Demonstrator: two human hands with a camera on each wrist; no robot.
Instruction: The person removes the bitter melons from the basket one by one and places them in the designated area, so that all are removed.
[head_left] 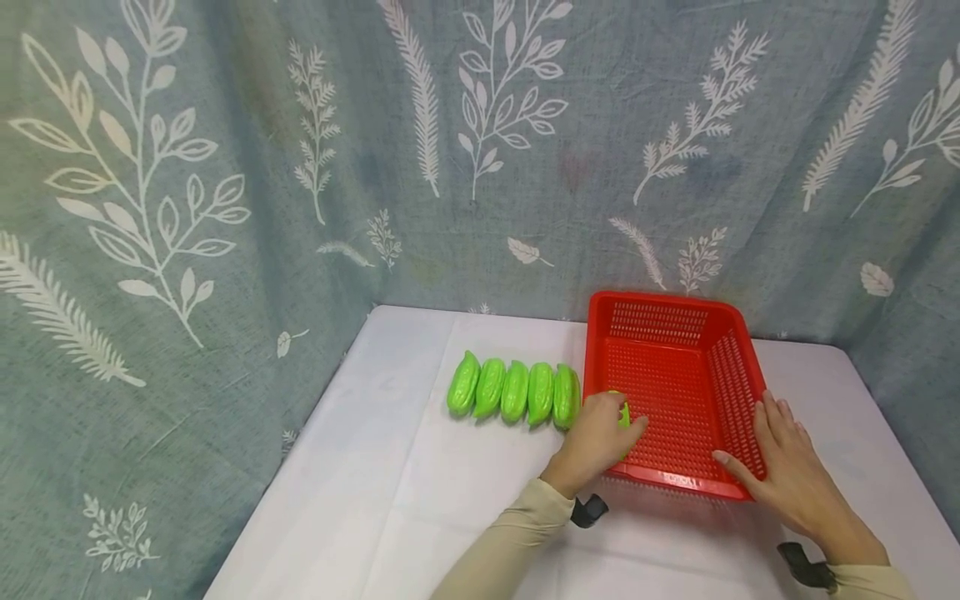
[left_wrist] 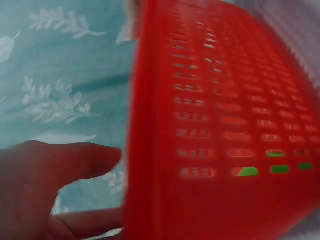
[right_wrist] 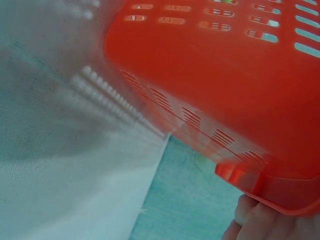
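A red plastic basket [head_left: 671, 479] with slotted walls stands on the white-covered table. My left hand [head_left: 600, 437] reaches over its left wall, thumb and fingers around a bright green, ridged bitter melon [head_left: 625, 414] that lies mostly hidden under the hand. Green also shows through the basket's slots in the left wrist view. At the front right corner my right hand [head_left: 791, 475] rests against the rim, its fingers straight along the outside and the thumb over the front edge. Several more bitter melons [head_left: 515, 392] lie side by side left of the basket.
The white cloth [head_left: 450, 492] covers the table. A grey-green curtain [head_left: 480, 233] with white leaf prints hangs behind and at both sides. Dark straps with a small black piece [head_left: 588, 510] sit at the wrists.
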